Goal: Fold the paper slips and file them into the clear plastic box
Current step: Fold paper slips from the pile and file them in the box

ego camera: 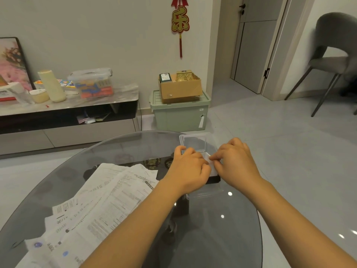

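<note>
A small clear plastic box (pixel 201 192) sits on the smoked-glass table (pixel 212 229), its lid (pixel 193 143) standing open at the far side. My left hand (pixel 188 167) and my right hand (pixel 234 161) meet over the box's opening. Between their fingertips shows a small white folded paper slip (pixel 208 158), which both hands pinch. Most of the slip and the box's inside are hidden by my hands. A spread of printed paper slips (pixel 100 207) lies on the table to the left.
The round table's edge curves close behind the box. Beyond it on the floor stands a green storage bin (pixel 179 115) with a cardboard box (pixel 180 88) on top. A low cabinet (pixel 67 117) with containers runs along the left wall. A grey chair (pixel 336 60) stands far right.
</note>
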A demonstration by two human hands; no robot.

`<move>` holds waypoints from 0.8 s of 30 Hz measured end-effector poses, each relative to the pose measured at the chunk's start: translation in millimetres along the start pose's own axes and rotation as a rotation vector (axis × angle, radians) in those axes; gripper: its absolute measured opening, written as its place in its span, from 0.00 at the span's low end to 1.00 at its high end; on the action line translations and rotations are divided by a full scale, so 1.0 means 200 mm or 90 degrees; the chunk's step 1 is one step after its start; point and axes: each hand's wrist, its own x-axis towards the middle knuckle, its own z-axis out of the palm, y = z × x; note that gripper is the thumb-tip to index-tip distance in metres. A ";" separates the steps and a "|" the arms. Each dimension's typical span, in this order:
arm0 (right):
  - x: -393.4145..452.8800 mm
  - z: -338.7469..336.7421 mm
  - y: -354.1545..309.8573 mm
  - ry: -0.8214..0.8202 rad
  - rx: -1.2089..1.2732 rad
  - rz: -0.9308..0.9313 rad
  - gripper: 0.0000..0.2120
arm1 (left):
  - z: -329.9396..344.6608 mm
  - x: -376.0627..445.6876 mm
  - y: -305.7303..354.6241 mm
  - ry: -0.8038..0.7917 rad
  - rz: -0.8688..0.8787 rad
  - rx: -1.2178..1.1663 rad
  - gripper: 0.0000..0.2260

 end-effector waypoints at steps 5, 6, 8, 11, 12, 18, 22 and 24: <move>0.00 -0.01 0.01 -0.082 0.010 -0.021 0.16 | 0.00 0.00 0.00 -0.031 -0.014 -0.023 0.30; 0.00 -0.01 0.02 -0.090 0.013 -0.025 0.15 | -0.01 0.00 -0.01 -0.035 -0.016 -0.027 0.28; 0.00 -0.01 0.02 -0.100 0.025 -0.027 0.15 | -0.02 0.00 -0.01 -0.039 -0.023 -0.035 0.27; 0.00 -0.02 0.01 -0.077 0.114 0.017 0.15 | -0.02 0.01 -0.01 -0.047 -0.018 -0.023 0.32; 0.00 -0.02 0.01 -0.051 0.122 0.022 0.15 | -0.01 0.01 -0.01 -0.050 -0.011 -0.010 0.35; 0.00 0.01 0.03 -0.044 -0.014 0.010 0.16 | -0.03 0.02 -0.01 -0.092 -0.007 0.031 0.30; 0.02 0.01 0.03 -0.109 -0.027 0.032 0.19 | -0.05 0.03 0.00 -0.141 -0.010 0.039 0.30; 0.04 0.01 0.03 -0.155 -0.022 0.061 0.19 | -0.06 0.03 0.01 -0.159 -0.014 0.046 0.31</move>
